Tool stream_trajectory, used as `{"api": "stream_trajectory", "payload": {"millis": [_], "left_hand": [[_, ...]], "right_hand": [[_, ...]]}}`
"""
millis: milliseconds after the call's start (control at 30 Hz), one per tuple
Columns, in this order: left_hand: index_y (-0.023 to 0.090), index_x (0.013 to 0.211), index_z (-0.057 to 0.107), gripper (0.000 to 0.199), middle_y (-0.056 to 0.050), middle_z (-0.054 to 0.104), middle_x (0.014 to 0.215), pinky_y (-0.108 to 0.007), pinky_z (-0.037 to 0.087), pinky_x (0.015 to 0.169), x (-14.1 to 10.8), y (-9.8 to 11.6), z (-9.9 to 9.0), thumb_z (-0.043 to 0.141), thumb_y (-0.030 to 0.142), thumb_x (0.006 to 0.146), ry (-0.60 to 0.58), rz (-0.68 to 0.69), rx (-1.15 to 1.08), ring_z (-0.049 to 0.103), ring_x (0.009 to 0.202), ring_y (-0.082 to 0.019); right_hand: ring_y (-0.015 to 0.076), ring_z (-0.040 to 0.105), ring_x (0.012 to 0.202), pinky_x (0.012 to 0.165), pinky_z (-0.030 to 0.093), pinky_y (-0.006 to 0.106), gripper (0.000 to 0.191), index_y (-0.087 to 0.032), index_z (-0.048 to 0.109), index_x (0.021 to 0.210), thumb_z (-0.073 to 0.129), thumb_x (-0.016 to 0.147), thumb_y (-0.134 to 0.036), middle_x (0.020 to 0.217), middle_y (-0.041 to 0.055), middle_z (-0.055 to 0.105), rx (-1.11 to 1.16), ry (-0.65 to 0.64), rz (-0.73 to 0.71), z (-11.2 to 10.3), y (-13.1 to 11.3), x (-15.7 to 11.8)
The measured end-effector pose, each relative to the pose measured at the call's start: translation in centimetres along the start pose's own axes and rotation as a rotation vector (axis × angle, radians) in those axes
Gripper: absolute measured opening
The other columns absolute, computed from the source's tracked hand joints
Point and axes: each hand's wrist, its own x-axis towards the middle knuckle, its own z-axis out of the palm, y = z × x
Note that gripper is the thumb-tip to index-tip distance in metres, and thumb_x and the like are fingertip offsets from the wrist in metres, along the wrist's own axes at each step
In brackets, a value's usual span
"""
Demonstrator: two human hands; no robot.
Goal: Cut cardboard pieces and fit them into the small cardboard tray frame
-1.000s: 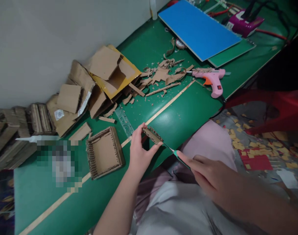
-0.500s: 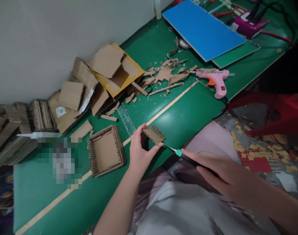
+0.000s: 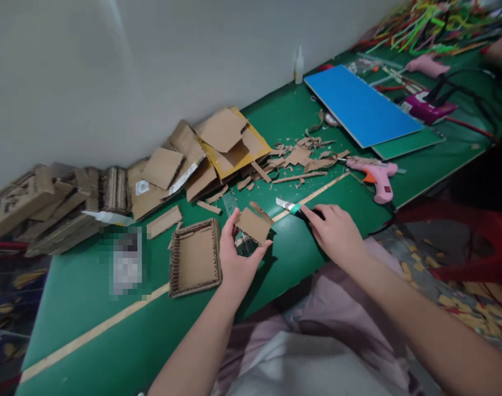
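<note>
My left hand grips a small cardboard piece by its edges, fingers at the far left and thumb at the near right corner; a narrow cardboard strip stands along its far edge. In my right hand is a utility knife with a green collar and black handle. Its blade points left over the green table, apart from the cardboard. Left of my left hand lies a shallow cardboard tray with corrugated walls. A clear ruler is partly hidden behind the held piece.
Cardboard sheets and a yellow-edged envelope lean by the wall. Scraps litter the table beyond my hands. A pink glue gun lies right, below a blue board. A white-nozzled bottle lies left.
The knife has moved away from the cardboard's near corner, up and over the table, its blade now pointing left. The cardboard has turned, showing more of its flat face. The view has shifted upward.
</note>
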Motion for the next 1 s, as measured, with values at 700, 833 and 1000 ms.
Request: {"api": "stream_trajectory", "payload": {"millis": [700, 833, 1000], "left_hand": [[0.024, 0.134, 0.027, 0.065, -0.007, 0.068, 0.101, -0.035, 0.058, 0.074, 2.3, 0.4, -0.7, 0.062, 0.031, 0.080, 0.052, -0.485, -0.509, 0.070, 0.080, -0.020], [0.025, 0.132, 0.033, 0.058, -0.006, 0.067, 0.106, -0.036, 0.057, 0.078, 1.9, 0.2, -0.4, 0.060, 0.030, 0.081, 0.036, -0.479, -0.494, 0.069, 0.085, -0.021], [0.024, 0.131, 0.033, 0.054, -0.006, 0.068, 0.102, -0.033, 0.057, 0.074, 2.0, 0.7, -0.8, 0.057, 0.029, 0.083, 0.064, -0.466, -0.472, 0.069, 0.077, -0.019]], "right_hand": [[0.0128, 0.065, 0.069, 0.074, 0.056, 0.031, 0.033, -0.016, 0.067, 0.095, 0.069, 0.064, -0.028, 0.087, 0.0038, 0.072, 1.608, -0.196, 0.309, 1.6, -6.4, 8.4], [0.0128, 0.066, 0.068, 0.071, 0.057, 0.029, 0.029, -0.017, 0.068, 0.088, 0.072, 0.062, -0.029, 0.084, 0.0030, 0.073, 1.631, -0.180, 0.340, 1.8, -6.3, 8.1], [0.0093, 0.065, 0.061, 0.063, 0.056, 0.021, 0.029, -0.017, 0.069, 0.085, 0.076, 0.058, -0.026, 0.071, -0.0005, 0.070, 1.671, -0.030, 0.481, 1.5, -5.2, 8.4]]}}
